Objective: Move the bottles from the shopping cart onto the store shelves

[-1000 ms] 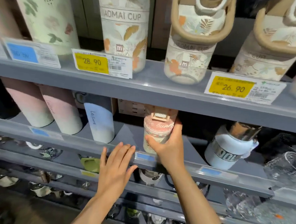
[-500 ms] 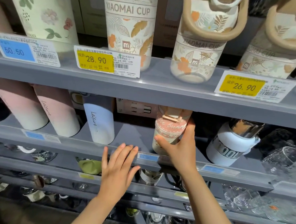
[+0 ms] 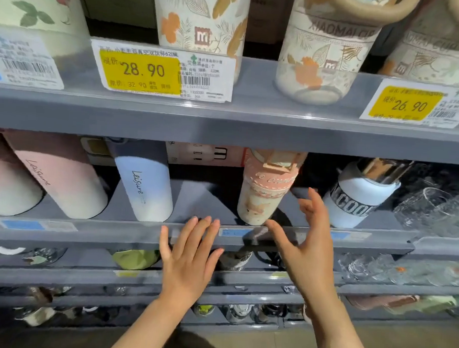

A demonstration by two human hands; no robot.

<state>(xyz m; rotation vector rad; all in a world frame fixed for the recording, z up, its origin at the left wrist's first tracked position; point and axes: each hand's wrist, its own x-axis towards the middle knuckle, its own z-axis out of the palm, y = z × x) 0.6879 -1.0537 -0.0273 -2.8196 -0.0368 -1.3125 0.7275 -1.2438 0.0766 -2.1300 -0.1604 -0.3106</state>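
A pink-lidded cream bottle [image 3: 262,191] stands upright on the middle grey shelf [image 3: 203,199], near its front lip. My right hand [image 3: 303,247] hovers just right of the bottle with fingers spread, not touching it. My left hand [image 3: 189,254] lies flat with straight fingers against the shelf's front rail [image 3: 129,231], left of the bottle. The shopping cart is out of view.
On the same shelf stand a blue-white "Leisure" bottle [image 3: 148,188], pink bottles [image 3: 60,181] at left and a white-sleeved steel bottle [image 3: 360,199] at right, with glassware [image 3: 434,208] beyond. The upper shelf [image 3: 252,114] holds floral cups [image 3: 325,53] and price tags [image 3: 140,70]. Lower shelves hold more goods.
My right hand has let go of the pink-lidded bottle and drawn back slightly to its right with fingers spread. The left hand stays on the rail.
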